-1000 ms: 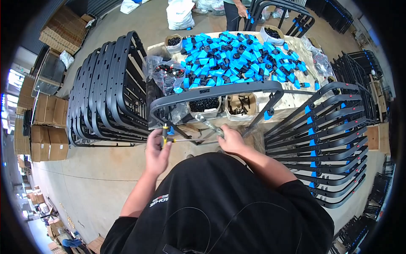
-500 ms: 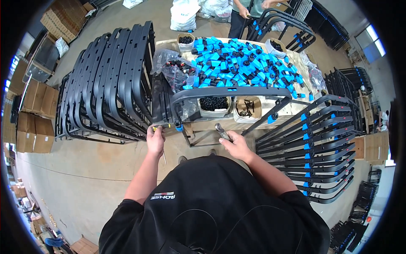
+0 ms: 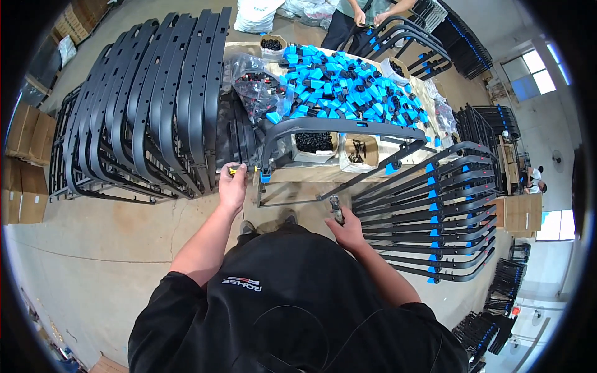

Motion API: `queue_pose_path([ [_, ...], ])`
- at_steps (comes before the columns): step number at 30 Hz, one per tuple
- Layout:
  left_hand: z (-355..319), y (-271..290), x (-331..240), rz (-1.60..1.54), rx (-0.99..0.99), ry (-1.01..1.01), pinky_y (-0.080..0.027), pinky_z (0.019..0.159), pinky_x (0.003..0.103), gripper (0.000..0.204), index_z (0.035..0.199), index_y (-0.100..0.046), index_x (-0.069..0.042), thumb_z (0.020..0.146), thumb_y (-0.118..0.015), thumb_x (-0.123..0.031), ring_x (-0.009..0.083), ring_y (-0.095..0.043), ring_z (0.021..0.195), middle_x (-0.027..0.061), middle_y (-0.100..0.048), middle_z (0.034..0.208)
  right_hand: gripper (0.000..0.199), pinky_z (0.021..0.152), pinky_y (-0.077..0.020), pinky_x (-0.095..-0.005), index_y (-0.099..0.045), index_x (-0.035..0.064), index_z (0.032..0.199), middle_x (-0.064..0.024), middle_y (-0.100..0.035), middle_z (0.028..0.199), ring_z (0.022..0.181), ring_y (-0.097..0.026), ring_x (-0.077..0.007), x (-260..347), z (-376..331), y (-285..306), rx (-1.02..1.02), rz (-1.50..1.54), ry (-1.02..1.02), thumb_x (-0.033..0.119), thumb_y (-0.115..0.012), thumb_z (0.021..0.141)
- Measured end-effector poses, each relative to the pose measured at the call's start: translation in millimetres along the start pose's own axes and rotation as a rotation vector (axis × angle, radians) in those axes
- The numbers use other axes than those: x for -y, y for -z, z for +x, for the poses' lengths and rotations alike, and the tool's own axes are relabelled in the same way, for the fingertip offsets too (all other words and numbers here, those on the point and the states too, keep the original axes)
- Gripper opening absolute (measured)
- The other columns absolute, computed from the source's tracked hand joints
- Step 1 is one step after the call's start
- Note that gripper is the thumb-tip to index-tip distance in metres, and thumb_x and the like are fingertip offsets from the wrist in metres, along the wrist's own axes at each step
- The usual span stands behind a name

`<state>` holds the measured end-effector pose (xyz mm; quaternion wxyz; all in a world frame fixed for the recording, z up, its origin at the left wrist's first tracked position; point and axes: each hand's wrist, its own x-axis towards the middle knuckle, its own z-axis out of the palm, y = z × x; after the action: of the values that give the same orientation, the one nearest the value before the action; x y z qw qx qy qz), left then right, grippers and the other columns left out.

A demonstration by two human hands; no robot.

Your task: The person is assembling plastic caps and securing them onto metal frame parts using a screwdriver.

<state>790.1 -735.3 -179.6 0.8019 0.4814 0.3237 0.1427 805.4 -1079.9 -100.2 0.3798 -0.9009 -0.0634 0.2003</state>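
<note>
My left hand [image 3: 232,186] is closed round a yellow-and-black T-shaped handle tool [image 3: 234,172], whose yellow end sticks out toward the frame. A thin shaft seems to hang below the fist. My right hand [image 3: 346,229] grips a metal ratchet wrench [image 3: 336,207], its round head pointing away from me. Between the hands and the table, a black tubular frame [image 3: 348,123] leans with its curved bar across the table's near edge. One blue plastic block [image 3: 265,177] sits on its left leg, beside my left hand. Another blue block [image 3: 392,168] is on its right leg.
Blue and black plastic pieces [image 3: 348,84] are heaped on the table. Boxes of black parts [image 3: 313,143] and bolts [image 3: 359,151] stand at its near edge. Black frames [image 3: 158,93] are stacked left, and frames with blue blocks [image 3: 429,217] right. A co-worker [image 3: 367,15] stands across the table.
The view has shifted, with the stacks and table sitting farther left and higher. My left hand stays by the frame's left leg; the right hand's wrench is now more upright and lower.
</note>
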Motion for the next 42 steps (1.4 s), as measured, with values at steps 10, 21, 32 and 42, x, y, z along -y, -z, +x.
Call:
queue_pose_path([
  [10, -10, 9, 0, 0.019, 0.071, -0.077, -0.043, 0.071, 0.026, 0.016, 0.11, -0.057, -0.01, 0.099, -0.066, -0.015, 0.0086, -0.053, 0.078, -0.0014, -0.059, 0.086, 0.031, 0.071, -0.0512, -0.0384, -0.066, 0.0027, 0.104, -0.014, -0.066, 0.079, 0.073, -0.064, -0.0246, -4, -17, -29, -0.026, 0.007, -0.017, 0.027, -0.075, 0.088],
  [21, -2, -3, -25, 0.062, 0.039, 0.29, -0.045, 0.065, 0.028, 0.016, 0.11, -0.054, -0.009, 0.101, -0.064, -0.016, 0.0113, -0.056, 0.07, 0.0025, -0.063, 0.081, 0.018, 0.048, -0.0393, -0.0287, -0.054, 0.0081, 0.088, 0.0023, -0.053, 0.064, 0.051, -0.049, -0.0075, -5, 32, -67, 0.101, 0.301, 0.08, 0.014, -0.07, 0.092],
  [32, -1, 7, -6, 0.129, 0.131, 0.029, -0.05, 0.079, 0.028, 0.021, 0.112, -0.052, -0.004, 0.1, -0.065, -0.016, 0.0136, -0.062, 0.08, 0.0066, -0.065, 0.089, 0.006, 0.057, -0.042, -0.0266, -0.058, 0.0066, 0.097, 0.0035, -0.053, 0.072, 0.063, -0.05, -0.0065, 14, 78, -110, 0.19, 0.465, 0.041, 0.011, -0.062, 0.094],
  [42, -4, 6, -8, 0.056, 0.056, 0.16, -0.051, 0.062, 0.031, 0.022, 0.108, -0.049, -0.006, 0.099, -0.066, -0.017, 0.0152, -0.059, 0.067, 0.0063, -0.062, 0.086, 0.022, 0.058, -0.043, -0.0289, -0.062, 0.0018, 0.079, 0.0009, -0.055, 0.064, 0.062, -0.048, -0.0069, 140, 54, -38, -0.001, 0.437, 0.371, 0.015, -0.072, 0.093],
])
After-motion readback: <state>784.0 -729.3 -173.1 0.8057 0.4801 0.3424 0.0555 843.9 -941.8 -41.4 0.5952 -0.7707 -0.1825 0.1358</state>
